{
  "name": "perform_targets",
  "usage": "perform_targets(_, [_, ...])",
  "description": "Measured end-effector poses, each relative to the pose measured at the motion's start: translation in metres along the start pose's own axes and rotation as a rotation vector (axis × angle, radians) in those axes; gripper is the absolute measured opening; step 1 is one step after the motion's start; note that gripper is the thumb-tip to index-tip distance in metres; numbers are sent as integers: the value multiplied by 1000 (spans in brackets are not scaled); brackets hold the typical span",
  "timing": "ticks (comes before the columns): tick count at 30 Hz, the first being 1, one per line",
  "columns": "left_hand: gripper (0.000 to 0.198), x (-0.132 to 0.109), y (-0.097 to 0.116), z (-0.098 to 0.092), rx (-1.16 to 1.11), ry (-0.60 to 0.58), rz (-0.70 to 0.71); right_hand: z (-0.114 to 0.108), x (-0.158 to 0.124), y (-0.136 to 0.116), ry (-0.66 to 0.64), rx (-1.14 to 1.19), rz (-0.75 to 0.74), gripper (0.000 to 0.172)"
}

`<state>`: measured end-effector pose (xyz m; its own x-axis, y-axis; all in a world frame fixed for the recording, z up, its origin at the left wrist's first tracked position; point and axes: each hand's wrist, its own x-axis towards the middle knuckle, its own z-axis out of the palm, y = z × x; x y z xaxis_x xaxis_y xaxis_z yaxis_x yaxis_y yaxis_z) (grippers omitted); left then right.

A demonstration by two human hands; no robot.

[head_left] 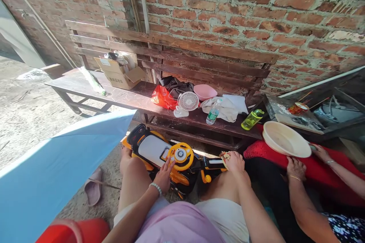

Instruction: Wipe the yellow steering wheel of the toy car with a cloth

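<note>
I sit with a yellow and black toy ride-on car (pixel 159 152) between my knees. My left hand (pixel 164 174), with a bead bracelet at the wrist, rests open with its fingers flat on the car beside the yellow steering wheel (pixel 180 155). My right hand (pixel 235 162) lies on my right knee, closed round a small patterned piece (pixel 224 155) that I cannot make out.
A dark wooden bench (pixel 128 100) against the brick wall carries a cardboard box (pixel 118 72), red bag (pixel 163 98), small white fan (pixel 186 103), pink bowl (pixel 204 92), two bottles. A person on my right holds a cream bowl (pixel 285 139). A blue sheet (pixel 57 167) and a slipper (pixel 93 190) lie left.
</note>
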<state>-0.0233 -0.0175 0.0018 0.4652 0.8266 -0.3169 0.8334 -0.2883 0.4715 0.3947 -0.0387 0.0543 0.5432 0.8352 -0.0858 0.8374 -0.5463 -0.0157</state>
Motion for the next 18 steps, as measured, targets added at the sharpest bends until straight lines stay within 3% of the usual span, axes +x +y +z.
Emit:
perform_targets(4, [101, 0, 1, 2, -13, 2, -8, 3, -8, -1, -21, 193, -103, 27])
perform_targets(10, [102, 2, -4, 8, -40, 16, 15, 18, -50, -44, -19, 701, -290, 22])
perform_targets(13, [99, 1, -4, 7, -48, 13, 15, 24, -65, -57, -7, 938, -181, 22])
perform_targets(18, [99, -2, 0, 2, -48, 2, 7, 30, -73, -43, -107, 1414, 106, 49])
